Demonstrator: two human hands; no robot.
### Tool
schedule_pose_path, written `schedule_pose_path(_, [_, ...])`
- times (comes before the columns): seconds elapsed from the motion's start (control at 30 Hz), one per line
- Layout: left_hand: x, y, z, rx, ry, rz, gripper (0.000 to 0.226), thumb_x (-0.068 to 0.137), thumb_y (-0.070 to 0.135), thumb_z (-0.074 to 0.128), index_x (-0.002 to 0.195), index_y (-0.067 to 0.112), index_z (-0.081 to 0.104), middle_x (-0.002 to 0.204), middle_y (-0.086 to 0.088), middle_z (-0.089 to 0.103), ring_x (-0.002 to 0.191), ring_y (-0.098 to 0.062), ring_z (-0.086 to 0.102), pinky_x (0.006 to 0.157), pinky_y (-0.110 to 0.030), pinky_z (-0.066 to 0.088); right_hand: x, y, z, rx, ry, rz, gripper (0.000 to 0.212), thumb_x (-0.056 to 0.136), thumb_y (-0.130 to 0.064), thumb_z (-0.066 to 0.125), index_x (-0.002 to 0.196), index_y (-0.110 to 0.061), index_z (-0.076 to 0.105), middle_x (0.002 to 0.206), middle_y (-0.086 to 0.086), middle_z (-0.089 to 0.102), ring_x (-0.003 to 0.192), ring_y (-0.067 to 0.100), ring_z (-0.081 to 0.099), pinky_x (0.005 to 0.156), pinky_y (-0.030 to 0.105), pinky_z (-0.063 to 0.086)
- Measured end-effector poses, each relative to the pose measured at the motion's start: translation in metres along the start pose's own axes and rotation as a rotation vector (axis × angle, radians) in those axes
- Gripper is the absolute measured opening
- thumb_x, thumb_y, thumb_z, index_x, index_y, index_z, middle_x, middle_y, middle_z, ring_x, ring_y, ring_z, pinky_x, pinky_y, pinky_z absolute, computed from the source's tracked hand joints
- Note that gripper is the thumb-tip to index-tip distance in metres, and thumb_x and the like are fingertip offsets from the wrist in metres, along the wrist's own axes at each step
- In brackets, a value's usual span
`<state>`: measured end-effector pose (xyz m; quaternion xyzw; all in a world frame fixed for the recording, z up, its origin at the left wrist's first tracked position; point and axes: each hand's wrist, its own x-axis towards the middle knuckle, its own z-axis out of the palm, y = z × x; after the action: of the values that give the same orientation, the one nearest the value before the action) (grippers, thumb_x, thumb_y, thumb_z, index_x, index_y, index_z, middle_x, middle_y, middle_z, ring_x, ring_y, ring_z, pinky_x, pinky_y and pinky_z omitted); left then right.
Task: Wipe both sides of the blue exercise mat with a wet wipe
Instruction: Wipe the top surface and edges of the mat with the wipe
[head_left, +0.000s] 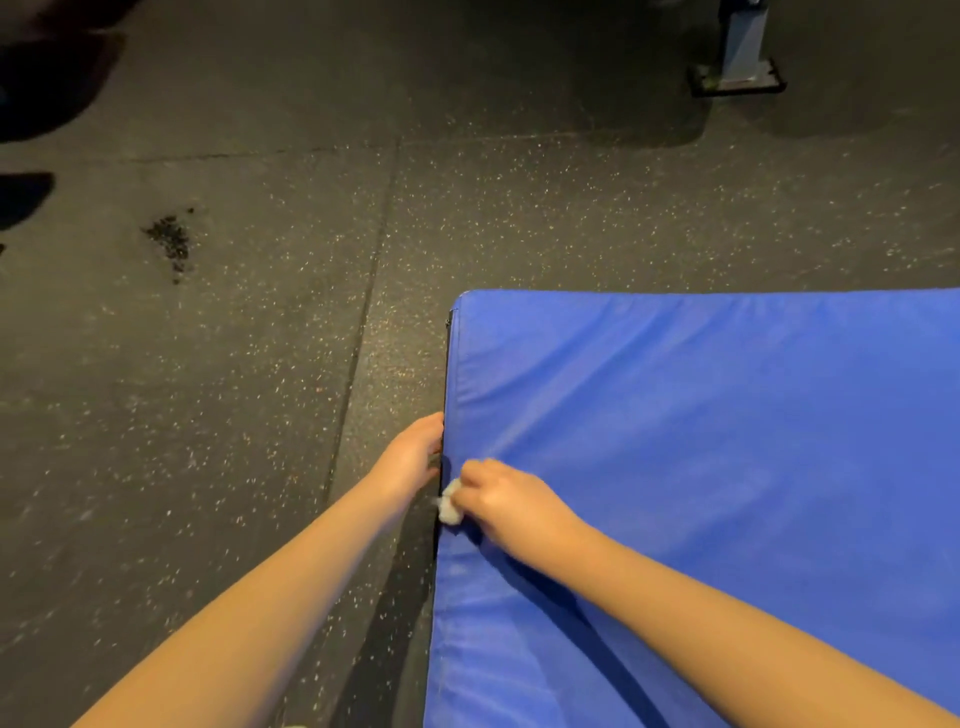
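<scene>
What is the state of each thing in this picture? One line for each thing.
blue mat: lies on the floor, cover creased near the hands.
wet wipe: crumpled, at the mat's left edge.
left hand: grips the mat's left edge.
right hand: holds the wet wipe.
floor: dark, speckled, with one dark patch.
metal base: stands on the floor, far side.

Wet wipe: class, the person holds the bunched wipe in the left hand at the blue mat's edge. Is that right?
Wrong hand. The head view shows the wet wipe bunched in the right hand, at the edge of the blue mat; the left hand grips that edge.
</scene>
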<state>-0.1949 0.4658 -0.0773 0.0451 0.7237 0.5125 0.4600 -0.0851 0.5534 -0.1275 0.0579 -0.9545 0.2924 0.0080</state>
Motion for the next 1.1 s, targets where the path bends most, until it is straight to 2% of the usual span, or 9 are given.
schedule_pose_path(0.07, [-0.001, -0.007, -0.004, 0.087, 0.036, -0.039, 0.035, 0.103, 0.013, 0.032, 0.084, 0.026, 0.058, 0.077, 0.02, 0.07, 0.078, 0.001, 0.061, 0.071, -0.015, 0.044, 0.011, 0.013, -0.002, 0.005, 0.094, 0.128, 0.013, 0.077, 0.0, 0.06, 0.079, -0.012, 0.065, 0.08, 0.011, 0.047, 0.071, 0.033, 0.051, 0.049, 0.038, 0.045])
schedule_pose_path(0.13, [-0.004, -0.018, -0.01, 0.171, 0.06, -0.041, 0.031, 0.102, 0.012, 0.037, 0.09, 0.026, 0.061, 0.103, 0.005, 0.068, 0.098, -0.012, 0.059, 0.087, -0.024, 0.043, 0.012, 0.017, 0.003, -0.003, 0.1, 0.178, 0.013, 0.08, -0.001, 0.059, 0.08, -0.011, 0.066, 0.081, 0.012, 0.047, 0.07, 0.033, 0.05, 0.049, 0.043, 0.046])
schedule_pose_path(0.23, [-0.013, -0.039, -0.017, 0.21, 0.04, -0.014, 0.021, 0.097, 0.008, 0.044, 0.106, 0.02, 0.057, 0.114, -0.001, 0.059, 0.107, -0.018, 0.053, 0.091, -0.027, 0.04, -0.011, -0.005, 0.021, 0.076, -0.008, 0.034, 0.019, 0.074, 0.002, 0.064, 0.081, -0.015, 0.067, 0.081, 0.009, 0.051, 0.068, 0.031, 0.053, 0.049, 0.038, 0.048])
schedule_pose_path(0.37, [-0.028, -0.063, -0.02, 0.256, 0.058, -0.082, 0.033, 0.098, -0.002, 0.04, 0.127, 0.006, 0.055, 0.114, -0.005, 0.058, 0.103, -0.017, 0.053, 0.081, -0.021, 0.04, -0.022, -0.011, 0.026, 0.037, -0.127, -0.088, 0.015, 0.072, -0.001, 0.071, 0.078, -0.013, 0.064, 0.076, 0.007, 0.049, 0.063, 0.027, 0.05, 0.041, 0.032, 0.042])
schedule_pose_path(0.53, [-0.047, -0.079, -0.022, 0.239, 0.063, -0.119, 0.024, 0.099, 0.001, 0.042, 0.114, 0.013, 0.057, 0.103, -0.003, 0.061, 0.087, -0.009, 0.055, 0.063, -0.007, 0.041, -0.014, -0.011, 0.034, 0.04, 0.039, 0.059, 0.006, 0.071, -0.003, 0.066, 0.075, -0.008, 0.066, 0.074, 0.01, 0.05, 0.06, 0.03, 0.051, 0.039, 0.033, 0.041])
schedule_pose_path(0.7, [-0.065, -0.089, -0.025, 0.23, 0.052, -0.13, 0.031, 0.101, 0.003, 0.04, 0.13, 0.004, 0.051, 0.117, -0.009, 0.058, 0.103, -0.02, 0.055, 0.077, -0.019, 0.045, -0.059, -0.049, 0.038, 0.073, -0.254, -0.173, 0.015, 0.074, 0.0, 0.068, 0.081, -0.013, 0.066, 0.083, 0.008, 0.056, 0.069, 0.028, 0.054, 0.048, 0.033, 0.048])
schedule_pose_path(0.87, [-0.085, -0.099, -0.02, 0.207, 0.071, -0.095, 0.03, 0.1, 0.004, 0.042, 0.127, 0.003, 0.054, 0.114, -0.008, 0.059, 0.101, -0.02, 0.057, 0.08, -0.02, 0.045, -0.057, -0.045, 0.039, 0.087, -0.028, 0.046, 0.018, 0.07, 0.0, 0.069, 0.078, -0.016, 0.069, 0.079, 0.009, 0.058, 0.064, 0.032, 0.055, 0.048, 0.034, 0.046])
schedule_pose_path(1.0, [-0.108, -0.11, -0.015, 0.191, 0.059, -0.044, 0.023, 0.099, 0.001, 0.044, 0.117, 0.011, 0.054, 0.109, -0.007, 0.058, 0.101, -0.02, 0.056, 0.074, -0.011, 0.046, -0.094, -0.093, 0.045, 0.1, -0.227, -0.126, 0.01, 0.082, -0.011, 0.059, 0.078, -0.014, 0.068, 0.08, 0.009, 0.057, 0.068, 0.03, 0.056, 0.054, 0.031, 0.045])
schedule_pose_path(1.1, [-0.122, -0.122, -0.017, 0.216, 0.071, -0.011, 0.02, 0.097, 0.002, 0.048, 0.111, 0.012, 0.058, 0.112, -0.009, 0.062, 0.105, -0.019, 0.058, 0.092, -0.025, 0.048, -0.096, -0.086, 0.039, 0.041, -0.208, -0.038, 0.014, 0.086, -0.01, 0.057, 0.085, -0.013, 0.071, 0.086, 0.011, 0.06, 0.074, 0.032, 0.057, 0.058, 0.036, 0.048])
